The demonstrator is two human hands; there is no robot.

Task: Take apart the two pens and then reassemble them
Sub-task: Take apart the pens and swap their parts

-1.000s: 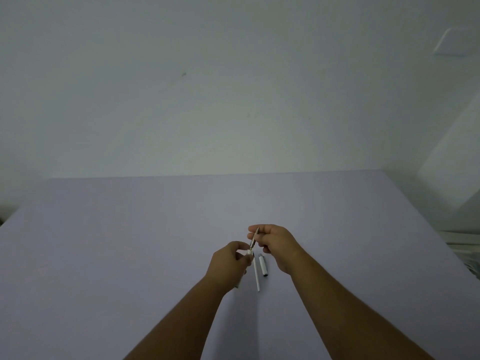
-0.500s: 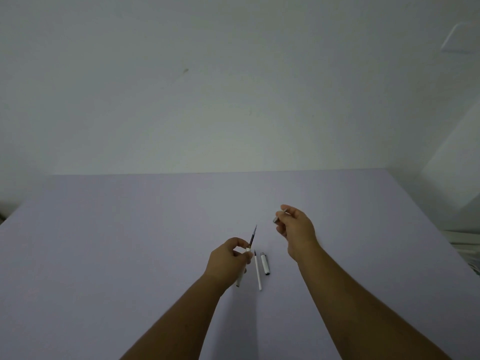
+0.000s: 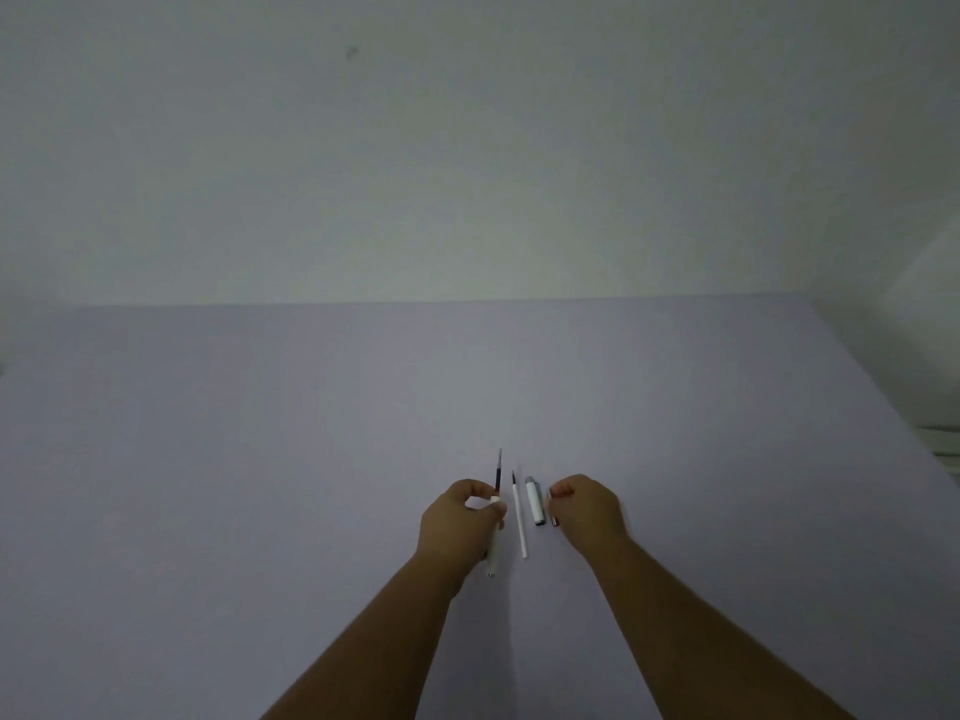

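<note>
My left hand [image 3: 460, 522] grips a white pen barrel [image 3: 492, 556] whose dark refill tip [image 3: 498, 470] sticks out away from me. A loose white refill [image 3: 519, 522] lies on the lilac table [image 3: 260, 459] between my hands. Right of it lies a short white pen part with a grey end [image 3: 534, 501]. My right hand [image 3: 589, 509] is low at the table just right of that part, fingers pinched on a small dark-tipped pen piece [image 3: 552, 509] that my fingers mostly hide.
A plain pale wall rises behind the table's far edge. The table's right edge runs diagonally at the right, with a pale object [image 3: 943, 449] beyond it.
My right hand has come down and back from the raised spot to the table beside the short white part. My left hand tilted the barrel so the refill points straight away.
</note>
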